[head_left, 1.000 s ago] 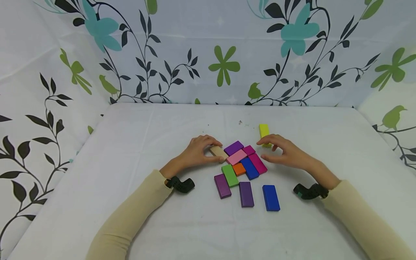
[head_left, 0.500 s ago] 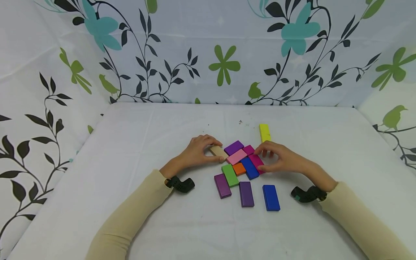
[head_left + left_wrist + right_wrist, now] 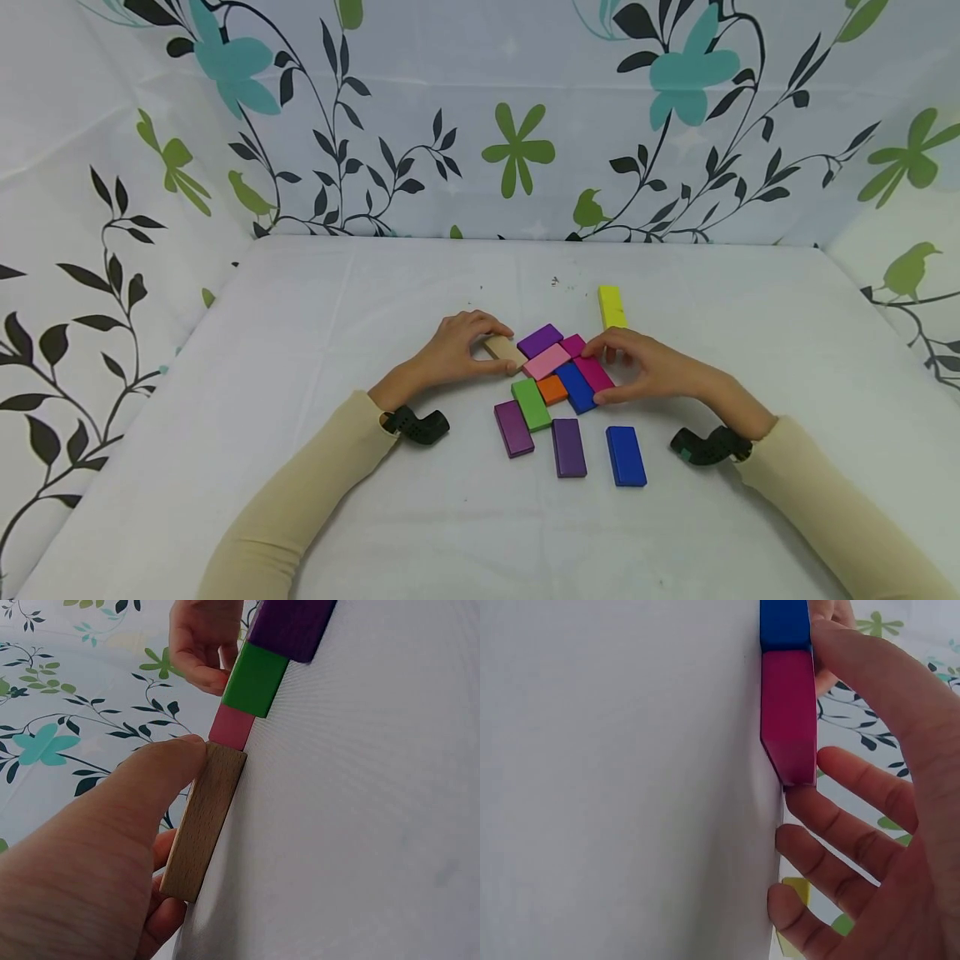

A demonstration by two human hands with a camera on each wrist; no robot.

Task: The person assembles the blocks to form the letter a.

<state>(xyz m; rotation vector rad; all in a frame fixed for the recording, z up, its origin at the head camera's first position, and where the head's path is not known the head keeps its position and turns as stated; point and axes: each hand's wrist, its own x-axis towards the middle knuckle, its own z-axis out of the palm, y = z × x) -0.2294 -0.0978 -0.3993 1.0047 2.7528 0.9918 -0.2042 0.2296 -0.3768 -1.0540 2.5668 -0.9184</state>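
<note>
On the white table, left hand and right hand each grip a block.
Left hand pinches wood block, left, just beside pink block. Right hand holds magenta block, right, thumb at near end, fingertips at far end. Yellow block far right, partly behind that hand. Far purple block lies along pink, inner blue block along magenta. Green block near left, left purple block touching it; middle purple block and outer blue block nearest, apart. Smallest: mini magenta block far, orange block between green and inner blue.
</note>
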